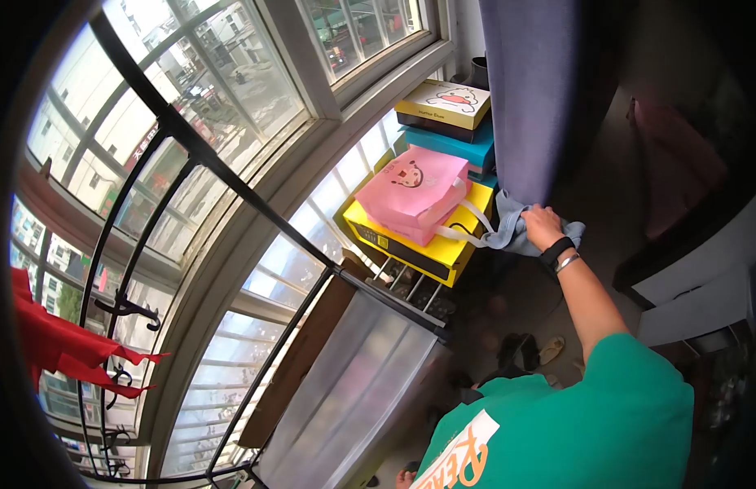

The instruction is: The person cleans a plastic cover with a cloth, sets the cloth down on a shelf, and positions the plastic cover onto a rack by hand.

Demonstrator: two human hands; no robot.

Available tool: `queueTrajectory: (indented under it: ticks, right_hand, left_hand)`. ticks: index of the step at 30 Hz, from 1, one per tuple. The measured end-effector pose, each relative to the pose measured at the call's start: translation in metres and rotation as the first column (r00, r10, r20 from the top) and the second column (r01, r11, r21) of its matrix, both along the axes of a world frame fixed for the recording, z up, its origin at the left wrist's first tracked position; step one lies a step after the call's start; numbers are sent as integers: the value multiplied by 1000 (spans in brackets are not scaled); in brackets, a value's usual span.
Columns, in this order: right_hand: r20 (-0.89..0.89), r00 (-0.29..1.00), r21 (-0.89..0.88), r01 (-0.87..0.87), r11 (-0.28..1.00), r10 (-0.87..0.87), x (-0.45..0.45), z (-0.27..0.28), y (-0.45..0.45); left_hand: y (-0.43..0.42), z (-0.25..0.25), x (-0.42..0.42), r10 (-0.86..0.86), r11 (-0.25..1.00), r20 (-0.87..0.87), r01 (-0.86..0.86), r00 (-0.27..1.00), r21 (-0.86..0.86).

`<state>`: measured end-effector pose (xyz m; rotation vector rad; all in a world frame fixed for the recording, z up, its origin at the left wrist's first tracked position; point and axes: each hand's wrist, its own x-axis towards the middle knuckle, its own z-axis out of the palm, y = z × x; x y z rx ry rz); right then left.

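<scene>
My right hand (544,227), with a dark watch and a metal bangle at the wrist, is closed on a bunched light blue-grey cloth (511,231). The cloth's exact kind is not clear. Left of it, a pink bag (415,189) with a cartoon face lies on a yellow box (453,262). A pale strap (468,235) runs from beside the bag to the cloth. At the bottom edge a bit of my left hand (406,477) shows; its fingers are mostly hidden.
A teal box (447,147) and a box with a duck picture (451,102) are stacked by the window. A grey-purple curtain (529,98) hangs beside them. A black metal rack (231,181), red cloth (68,342) and translucent drawer unit (345,383) stand at left. Shoes (551,350) lie on the floor.
</scene>
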<state>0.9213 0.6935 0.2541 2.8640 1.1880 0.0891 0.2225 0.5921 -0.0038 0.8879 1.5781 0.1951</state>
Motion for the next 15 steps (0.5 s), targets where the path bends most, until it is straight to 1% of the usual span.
queueTrajectory:
  ticks: [2,4,5,9,10,13,15]
  right_hand:
    - [-17,999,108,37,994,-35,-11,13,-16]
    - [-6,998,140,65,988,-65,-11,8,-22]
    - [-53,995,137,93,986,-87,-14,7,-23]
    - [-187,979,72,96,993,-81,-26,3,-29]
    - [-225,973,132,85,988,-54,-29,6,-31]
    - [-309,950,335,71,940,38,-36,9,-39]
    - [-391,920,247,134,960,-28,-42,-2,-46]
  left_hand:
    - [15,-4,-3,-24,999,2,24,1000,26]
    - [33,-9,-7,-35,997,7,34,999,74]
    - [43,-11,-9,-34,994,8,33,999,106]
    - [78,-20,-22,-6,962,40,-5,999,274]
    - [85,-17,-23,3,951,46,-17,999,308]
    - [86,-8,-21,73,960,94,-95,993,262]
    - [88,-56,-54,-12,942,59,-9,998,336]
